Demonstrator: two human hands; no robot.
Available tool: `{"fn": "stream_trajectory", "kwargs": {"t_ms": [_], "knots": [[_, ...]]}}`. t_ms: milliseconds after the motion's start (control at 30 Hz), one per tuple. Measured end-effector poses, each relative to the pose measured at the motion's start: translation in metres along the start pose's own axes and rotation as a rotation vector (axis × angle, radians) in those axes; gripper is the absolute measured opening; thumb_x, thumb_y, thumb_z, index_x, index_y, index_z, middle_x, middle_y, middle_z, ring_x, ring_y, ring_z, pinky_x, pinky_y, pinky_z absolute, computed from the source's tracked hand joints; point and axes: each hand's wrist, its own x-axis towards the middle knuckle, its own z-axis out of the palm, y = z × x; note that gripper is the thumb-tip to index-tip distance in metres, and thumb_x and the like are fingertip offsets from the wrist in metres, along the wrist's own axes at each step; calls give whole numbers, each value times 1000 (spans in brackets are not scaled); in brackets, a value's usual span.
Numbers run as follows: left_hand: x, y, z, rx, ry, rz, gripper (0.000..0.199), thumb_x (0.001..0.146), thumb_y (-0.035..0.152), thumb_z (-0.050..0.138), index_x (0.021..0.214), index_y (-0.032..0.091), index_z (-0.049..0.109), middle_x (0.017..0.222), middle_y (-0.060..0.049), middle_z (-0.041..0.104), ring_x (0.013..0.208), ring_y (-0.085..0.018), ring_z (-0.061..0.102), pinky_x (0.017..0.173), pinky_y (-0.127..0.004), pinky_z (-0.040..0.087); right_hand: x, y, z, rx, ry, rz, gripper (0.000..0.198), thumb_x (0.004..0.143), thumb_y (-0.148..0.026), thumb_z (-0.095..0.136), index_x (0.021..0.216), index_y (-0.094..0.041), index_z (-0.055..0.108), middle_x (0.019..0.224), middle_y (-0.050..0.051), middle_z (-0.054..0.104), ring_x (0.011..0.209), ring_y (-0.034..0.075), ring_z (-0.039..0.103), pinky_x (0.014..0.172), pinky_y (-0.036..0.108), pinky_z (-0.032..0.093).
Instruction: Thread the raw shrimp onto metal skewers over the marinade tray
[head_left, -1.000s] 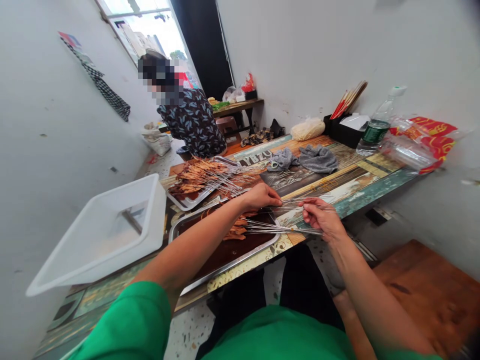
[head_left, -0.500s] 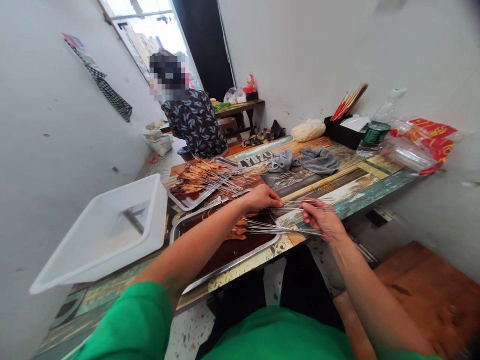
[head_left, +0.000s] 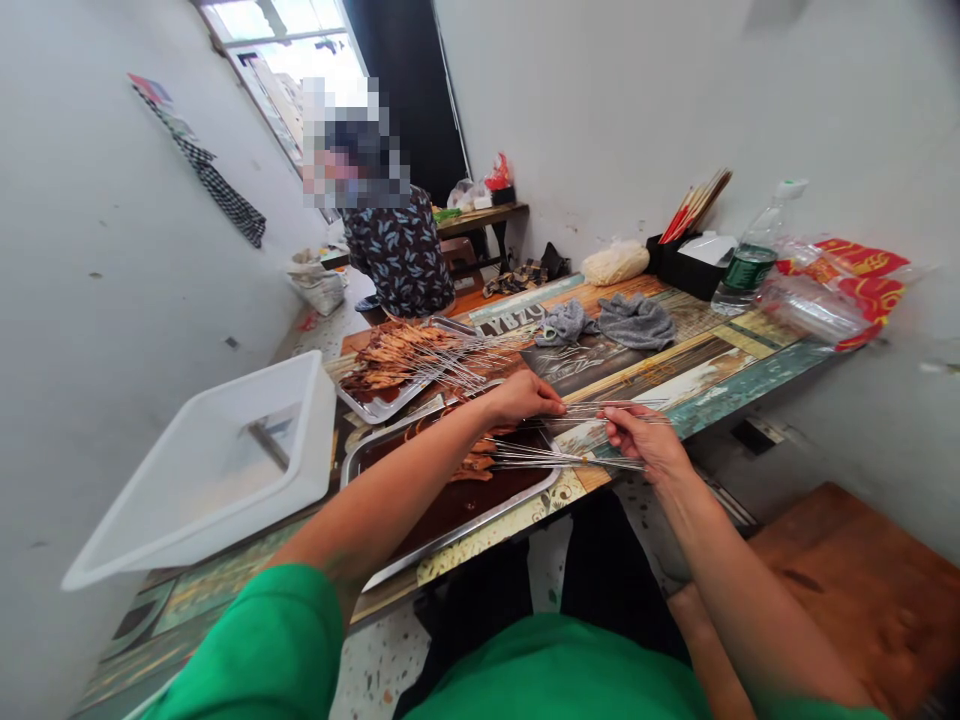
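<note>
Both my hands are on thin metal skewers (head_left: 581, 412) at the right end of a metal tray (head_left: 555, 478). My left hand (head_left: 521, 397) is closed on them nearer the tray, palm down. Farther right, my right hand (head_left: 637, 435) pinches the skewers near their bare ends. More skewers (head_left: 536, 457) lie below, over the tray's rim, with meat (head_left: 474, 462) threaded on their left ends. Dark brown sauce (head_left: 420, 520) covers the tray's bottom. My left forearm hides part of the tray and meat.
Behind stands a second tray (head_left: 375, 408) heaped with meat skewers. A white plastic tub (head_left: 315, 420) is at the left. Grey cloths (head_left: 637, 322), a black box (head_left: 686, 268), a water bottle (head_left: 754, 262) and red packaging (head_left: 870, 285) line the far side. A person (head_left: 405, 250) sits beyond the table.
The seated person's head and upper body have shifted to the right. My hands and the skewers stay almost where they were.
</note>
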Motion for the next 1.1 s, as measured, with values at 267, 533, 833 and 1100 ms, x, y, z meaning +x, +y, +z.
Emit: {"fn": "stream_trajectory", "kwargs": {"t_ms": [267, 533, 833, 1100], "knots": [[-2, 5, -2, 130, -49, 45, 28, 72, 32, 61, 88, 12, 73, 77, -3, 70, 70, -12, 57, 65, -19, 39, -7, -6, 4, 17, -6, 12, 32, 55, -31, 77, 80, -18, 62, 61, -2, 62, 50, 7, 52, 44, 19, 42], [3, 40, 14, 240, -101, 219, 26, 81, 24, 49, 93, 15, 70, 83, -4, 70, 71, -11, 58, 66, -18, 39, -2, -17, 6, -66, -21, -41, 31, 54, -41, 76, 66, -17, 61, 52, -1, 60, 47, 10, 53, 48, 24, 44], [8, 50, 31, -17, -46, 77, 27, 78, 29, 51, 82, 10, 70, 56, 2, 56, 50, -6, 43, 49, -17, 32, -2, -24, -28, -367, -137, -157, 25, 59, -35, 73, 76, -18, 65, 53, -4, 57, 46, 8, 46, 43, 21, 36], [10, 39, 33, -19, -114, 107, 27, 79, 27, 48, 82, 10, 69, 66, -2, 64, 52, -7, 49, 52, -17, 36, 47, -54, -98, -1293, 21, -372, 17, 73, -18, 52, 79, -15, 68, 89, 10, 63, 86, 21, 56, 81, 34, 40]]}}
